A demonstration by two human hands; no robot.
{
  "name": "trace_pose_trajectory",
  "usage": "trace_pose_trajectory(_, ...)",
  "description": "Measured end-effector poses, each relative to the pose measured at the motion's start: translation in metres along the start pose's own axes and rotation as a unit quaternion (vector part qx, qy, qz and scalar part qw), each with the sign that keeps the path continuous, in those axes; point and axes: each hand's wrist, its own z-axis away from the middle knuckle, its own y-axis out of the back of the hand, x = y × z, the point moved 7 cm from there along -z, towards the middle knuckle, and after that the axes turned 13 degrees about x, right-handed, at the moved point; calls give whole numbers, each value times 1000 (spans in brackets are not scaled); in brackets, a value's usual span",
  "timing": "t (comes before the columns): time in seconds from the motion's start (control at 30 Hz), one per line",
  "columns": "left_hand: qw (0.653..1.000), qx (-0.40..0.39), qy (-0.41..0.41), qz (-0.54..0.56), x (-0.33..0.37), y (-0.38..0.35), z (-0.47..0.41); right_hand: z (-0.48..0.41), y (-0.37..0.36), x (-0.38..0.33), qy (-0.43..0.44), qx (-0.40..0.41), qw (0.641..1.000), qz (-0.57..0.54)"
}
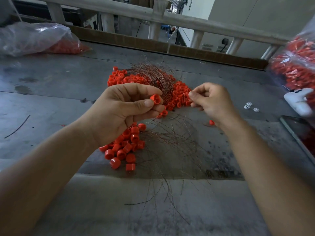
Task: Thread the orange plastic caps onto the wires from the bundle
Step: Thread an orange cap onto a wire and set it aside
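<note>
From the head view: the left hand [126,108] pinches one orange cap [156,99] between thumb and fingers, up above the table [51,92], with the wire bundle [156,77] arching out just behind it. The right hand [211,101] is close beside it, fingertips pressed together; I cannot tell if a wire sits between them. Loose caps [126,149] lie heaped below.

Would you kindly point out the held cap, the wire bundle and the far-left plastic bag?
Held cap [155,99]: head view, its orange body.
Wire bundle [153,74]: head view, arched strands.
Plastic bag [34,36]: head view, clear film.
</note>
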Motion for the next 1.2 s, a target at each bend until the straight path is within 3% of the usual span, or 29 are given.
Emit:
trace_pose_trajectory(0.07,1000,5,-1,-11,-1,0,0,8,0,-8,-71,-38,986,-146)
trace_pose_trajectory(0.17,1000,9,-4,-30,-2,0,0,24,-10,-25,-116,-118,954,-249)
trace_pose_trajectory(0.33,999,11,-4,-39,-3,0,0,46,-27,-42,-135,-198,925,-293)
trace_pose_trajectory(0.6,999,2,-12,-44,-2,-2,0,56,-33,-48,-130,-233,909,-319)
trace_pose_trajectory(0.73,998,12,-28,-60,-1,-2,0,57,-32,-51,-82,-217,929,-288)
trace_pose_trajectory(0.87,992,32,-72,-97,3,-2,2,59,-25,-65,74,-140,966,-205)
trace_pose_trajectory(1.2,990,54,-85,-96,4,1,1,67,-23,-73,207,-60,968,-130)
